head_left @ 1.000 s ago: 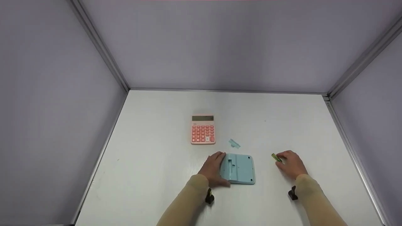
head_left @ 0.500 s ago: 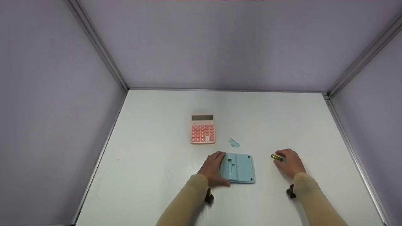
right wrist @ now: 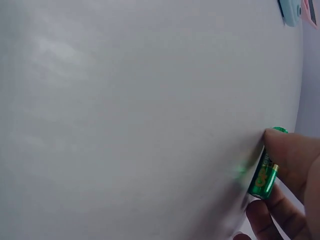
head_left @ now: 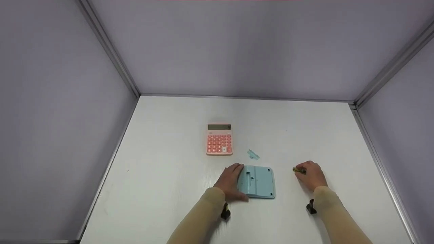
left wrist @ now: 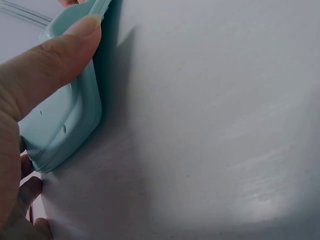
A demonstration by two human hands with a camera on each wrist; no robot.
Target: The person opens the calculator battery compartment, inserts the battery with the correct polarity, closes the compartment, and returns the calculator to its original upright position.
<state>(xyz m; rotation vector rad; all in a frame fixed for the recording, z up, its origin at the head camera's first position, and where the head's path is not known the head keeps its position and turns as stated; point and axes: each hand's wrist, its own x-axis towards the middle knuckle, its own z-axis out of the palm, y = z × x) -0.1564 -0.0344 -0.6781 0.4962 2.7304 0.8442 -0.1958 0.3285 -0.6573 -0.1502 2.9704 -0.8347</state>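
Observation:
A light blue calculator [head_left: 264, 183] lies face down on the white table, its narrow battery slot uncovered. My left hand [head_left: 228, 183] grips its left end, the thumb along the near edge and the fingers at the far side; the left wrist view shows that thumb [left wrist: 65, 55] pressed on the blue casing. To the right of the calculator, my right hand [head_left: 311, 176] pinches a small green battery [right wrist: 263, 180] between thumb and fingers, close over the table. One end of the battery sticks out leftward. A small light blue battery cover [head_left: 253, 155] lies just beyond the calculator.
Farther back on the white table [head_left: 162, 142] a pink calculator [head_left: 219, 144] lies face up. Grey panels [head_left: 251, 51] enclose the table at the back and both sides, with metal rails along the edges.
My right hand has shifted slightly left, and the battery has turned from a steep slant to lie more sideways in the fingers. The left hand and blue calculator have stayed put.

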